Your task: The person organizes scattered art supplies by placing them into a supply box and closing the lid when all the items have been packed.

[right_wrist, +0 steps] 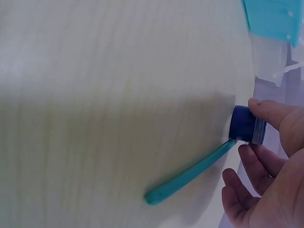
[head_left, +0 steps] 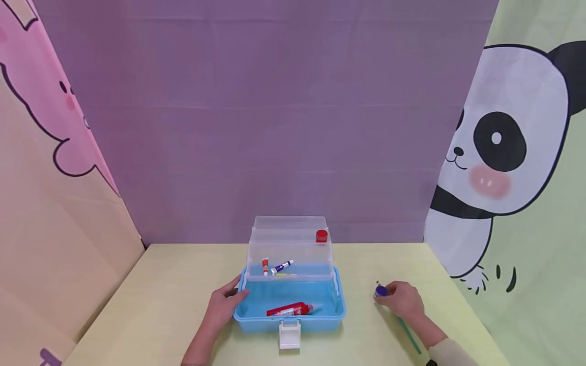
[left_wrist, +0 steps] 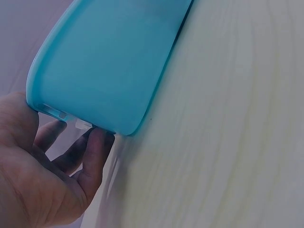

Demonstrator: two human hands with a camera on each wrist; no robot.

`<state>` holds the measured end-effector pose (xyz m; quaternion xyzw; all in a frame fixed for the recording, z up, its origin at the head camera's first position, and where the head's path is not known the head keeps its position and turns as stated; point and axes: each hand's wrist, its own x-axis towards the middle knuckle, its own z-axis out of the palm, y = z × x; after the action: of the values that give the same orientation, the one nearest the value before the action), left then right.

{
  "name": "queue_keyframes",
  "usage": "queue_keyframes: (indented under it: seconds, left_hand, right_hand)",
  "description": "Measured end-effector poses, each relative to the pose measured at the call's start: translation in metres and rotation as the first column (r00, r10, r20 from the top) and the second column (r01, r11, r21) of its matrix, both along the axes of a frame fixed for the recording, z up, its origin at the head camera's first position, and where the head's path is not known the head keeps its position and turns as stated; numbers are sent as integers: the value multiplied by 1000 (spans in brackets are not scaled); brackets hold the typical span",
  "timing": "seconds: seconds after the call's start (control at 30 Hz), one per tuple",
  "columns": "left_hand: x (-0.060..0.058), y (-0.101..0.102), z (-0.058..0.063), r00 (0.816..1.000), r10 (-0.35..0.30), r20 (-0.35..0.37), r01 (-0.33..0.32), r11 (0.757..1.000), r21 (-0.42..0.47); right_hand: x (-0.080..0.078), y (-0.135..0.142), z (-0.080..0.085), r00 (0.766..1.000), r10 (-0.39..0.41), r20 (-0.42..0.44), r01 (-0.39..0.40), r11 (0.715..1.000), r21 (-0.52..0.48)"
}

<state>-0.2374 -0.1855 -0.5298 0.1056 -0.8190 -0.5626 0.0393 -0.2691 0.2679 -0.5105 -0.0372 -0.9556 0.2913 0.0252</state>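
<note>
A light blue storage box (head_left: 261,326) stands with its translucent lid (head_left: 290,222) raised. My left hand (head_left: 223,306) holds the box's left side, thumb over the rim; in the left wrist view its fingers lie against the end wall. To the right of the box, my right hand (head_left: 405,301) pinches a small dark blue paint jar (right_wrist: 243,124) between thumb and fingers, close over the table. Beneath that hand lies a slim tool with a teal handle (right_wrist: 190,175), its far end partly hidden by the jar. A red squeeze bottle (head_left: 293,309) lies inside the box.
Behind the box's open part, a red-capped tube (head_left: 265,265) and a purple tube (head_left: 282,266) show through the translucent trays. A red jar (head_left: 322,236) sits higher up at the right. A white latch (head_left: 290,336) hangs at the front. Purple cloth (head_left: 293,127) backs the table.
</note>
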Motion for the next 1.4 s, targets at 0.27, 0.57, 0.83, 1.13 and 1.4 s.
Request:
queue_keyframes:
  seconds: [0.27,0.57,0.83,1.13,1.4]
  left_hand:
    - [-1,2,-1,1000,5,-1,-5,1000,8]
    - [-2,1,-2,1000,2,-9,-2,1000,15]
    - [-1,1,-2,1000,3,-13,-3,1000,11]
    - [-2,0,-5,1000,5,-3,-5,1000,9]
    - [0,0,-4,1000,13,-9,-13,1000,6]
  right_hand:
    - [-2,3,-4,1000,-12,-4,12,1000,-13]
    - [-10,-4,-1,992,15,-128,-20,999,-37]
    - [-22,-26,19,976,28,-214,-45,996,-74]
    - [-39,-60,48,979,22,-201,-40,996,-82]
    - [-48,-88,78,984,19,-178,-38,994,-105]
